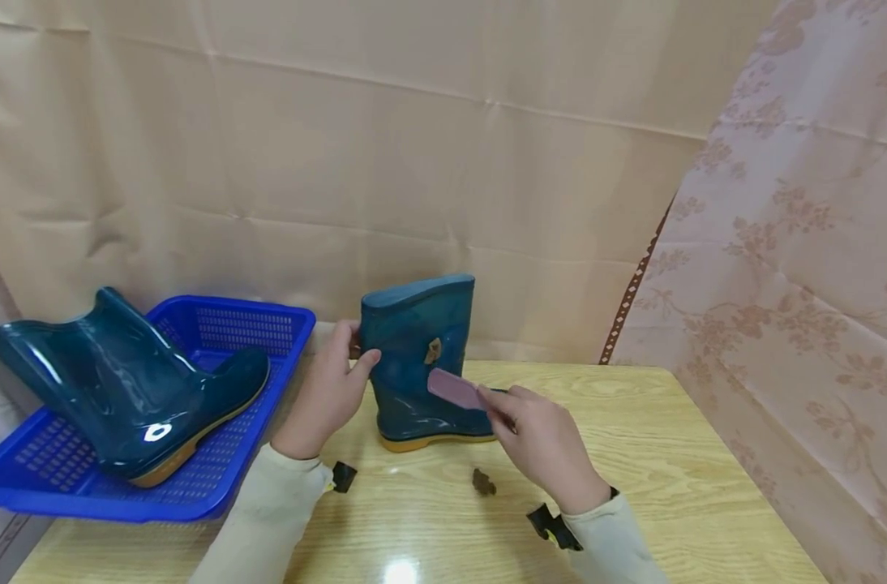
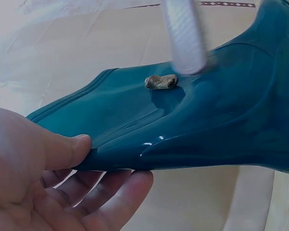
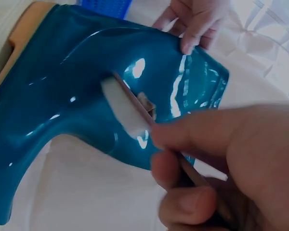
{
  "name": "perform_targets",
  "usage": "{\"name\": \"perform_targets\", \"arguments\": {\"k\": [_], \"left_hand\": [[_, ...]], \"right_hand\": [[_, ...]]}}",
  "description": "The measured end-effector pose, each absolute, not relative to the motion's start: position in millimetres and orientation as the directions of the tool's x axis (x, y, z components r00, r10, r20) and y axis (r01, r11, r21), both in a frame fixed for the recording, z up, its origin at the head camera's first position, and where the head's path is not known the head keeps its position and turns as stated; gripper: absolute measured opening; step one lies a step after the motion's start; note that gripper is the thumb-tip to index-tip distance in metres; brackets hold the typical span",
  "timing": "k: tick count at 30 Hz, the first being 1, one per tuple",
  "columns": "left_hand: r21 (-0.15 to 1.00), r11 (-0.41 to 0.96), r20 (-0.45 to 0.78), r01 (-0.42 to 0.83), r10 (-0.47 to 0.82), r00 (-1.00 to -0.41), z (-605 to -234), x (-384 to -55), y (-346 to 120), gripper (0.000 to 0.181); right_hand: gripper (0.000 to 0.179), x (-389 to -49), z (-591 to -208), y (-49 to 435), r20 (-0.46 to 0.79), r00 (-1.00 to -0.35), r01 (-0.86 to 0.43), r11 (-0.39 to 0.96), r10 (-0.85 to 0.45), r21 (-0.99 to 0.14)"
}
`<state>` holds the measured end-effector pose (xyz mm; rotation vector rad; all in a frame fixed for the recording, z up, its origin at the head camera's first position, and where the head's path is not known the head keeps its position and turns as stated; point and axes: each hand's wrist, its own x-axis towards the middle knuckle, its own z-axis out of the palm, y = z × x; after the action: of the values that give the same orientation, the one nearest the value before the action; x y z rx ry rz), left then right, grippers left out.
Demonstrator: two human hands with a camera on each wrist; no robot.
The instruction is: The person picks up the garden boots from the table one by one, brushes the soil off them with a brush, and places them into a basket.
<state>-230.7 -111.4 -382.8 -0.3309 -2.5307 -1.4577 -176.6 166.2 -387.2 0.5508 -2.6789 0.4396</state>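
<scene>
A teal rubber boot [image 1: 414, 365] stands upright on the table, its toe to the right. My left hand [image 1: 330, 393] grips the shaft's left edge, the thumb [image 2: 79, 149] on the near side and the fingers behind. In my right hand [image 1: 546, 442] is a brush [image 1: 454, 389] with a pinkish back and a white bristle side [image 3: 123, 106], pinched by its handle. The brush head is at the boot's shaft, right beside a brown clump of mud [image 2: 161, 82] stuck there. Part of the boot's toe is hidden behind my right hand.
At the left a blue plastic basket [image 1: 293, 341] holds a second teal boot [image 1: 166, 389], lying in it with its shaft over the rim. A dark brown clump [image 1: 483, 482] lies on the wooden table [image 1: 633, 422] before the boot. Beige cloth [image 1: 414, 162] hangs behind.
</scene>
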Motion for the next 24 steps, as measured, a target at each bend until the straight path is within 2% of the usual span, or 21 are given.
{"name": "perform_targets", "arguments": {"k": [4, 12, 24], "left_hand": [[0.811, 0.502, 0.287, 0.301, 0.106, -0.952, -382, -230, -111, 0.033], [0.765, 0.539, 0.311, 0.352, 0.168, -0.935, -379, -227, -113, 0.029], [0.784, 0.53, 0.277, 0.323, 0.167, -0.946, -378, -227, -114, 0.034]], "right_hand": [[0.033, -174, -385, 167, 0.4, -0.84, -0.48, 0.846, -0.368, -0.23], [0.039, -181, -394, 164, 0.594, -0.723, -0.567, 0.794, -0.353, -0.218], [0.037, -180, -391, 168, 0.525, -0.814, -0.434, 0.862, -0.249, -0.263]]}}
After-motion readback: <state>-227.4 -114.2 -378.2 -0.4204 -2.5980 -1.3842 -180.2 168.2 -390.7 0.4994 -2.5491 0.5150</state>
